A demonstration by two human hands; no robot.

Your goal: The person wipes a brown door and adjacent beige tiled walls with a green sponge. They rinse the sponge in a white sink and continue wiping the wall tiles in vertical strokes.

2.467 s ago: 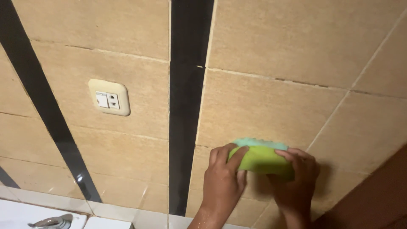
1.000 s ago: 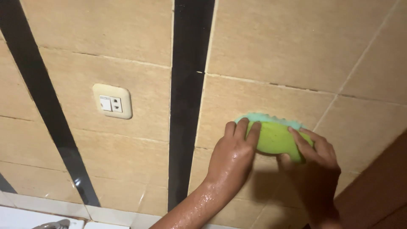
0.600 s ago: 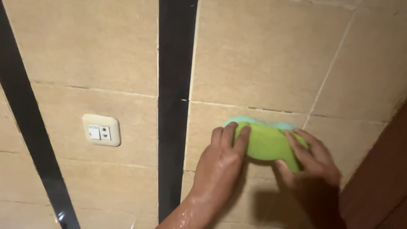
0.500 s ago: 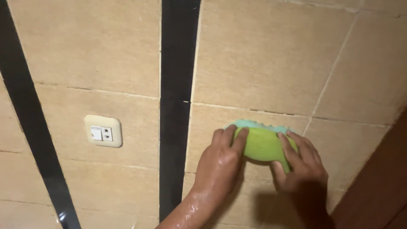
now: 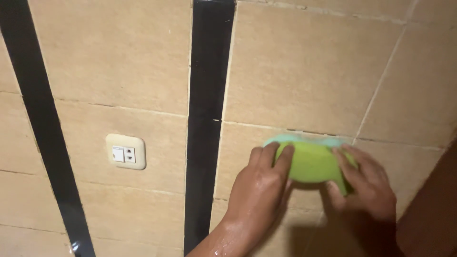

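Note:
A green sponge (image 5: 312, 161) with a teal scrubbing side is pressed flat against a beige wall tile (image 5: 304, 71), just below a grout line. My left hand (image 5: 259, 188) grips its left end, fingers curled over the top, skin wet. My right hand (image 5: 366, 183) holds its right end, fingers spread across the green face. Both hands press the sponge to the wall.
A black vertical tile strip (image 5: 207, 119) runs down the wall just left of my hands. A cream wall socket (image 5: 125, 152) sits further left. A second black strip (image 5: 45, 143) slants along the far left. A dark brown surface (image 5: 435, 209) fills the lower right corner.
Both hands have slid the sponge up the tile from lower down, then slightly back down and left in the last half second. The view has shifted upward.

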